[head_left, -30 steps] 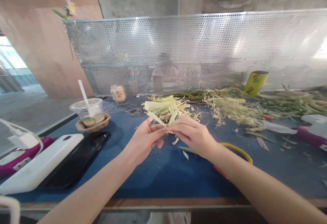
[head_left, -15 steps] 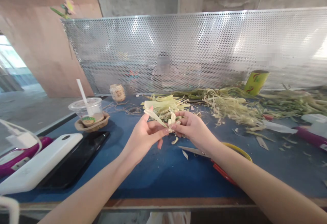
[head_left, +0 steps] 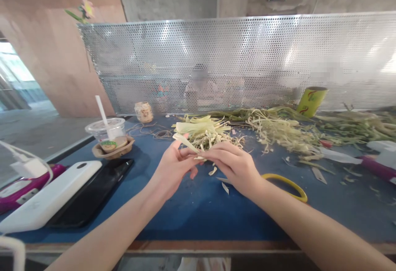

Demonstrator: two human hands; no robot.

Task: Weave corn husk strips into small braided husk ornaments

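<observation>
A pale strip of dried husk (head_left: 185, 142) is pinched between the thumb and fingers of my left hand (head_left: 175, 160), its broad end sticking up to the left. My right hand (head_left: 235, 164) closes on the same strip at its lower end, back of the hand turned up, so its fingertips are partly hidden. Just behind both hands lies a bundle of yellow-green husk leaves (head_left: 202, 126) with a heap of curled shreds (head_left: 213, 139). Under my right wrist rest scissors with a yellow handle loop (head_left: 289, 186); most of the blades is covered.
On the left are a plastic cup with a straw (head_left: 108, 133), a black phone (head_left: 93, 192), a white power bank (head_left: 52, 196) and a purple power strip (head_left: 24, 194). More shredded husk (head_left: 278, 130), a yellow tube (head_left: 312, 102) and a glue gun (head_left: 375, 166) are on the right. A perforated metal screen (head_left: 173, 64) stands behind.
My right hand has rolled over and moved left and down onto the strip, hiding the folded end that stood up between my hands. More of the scissors is covered. My left hand stays nearly in place.
</observation>
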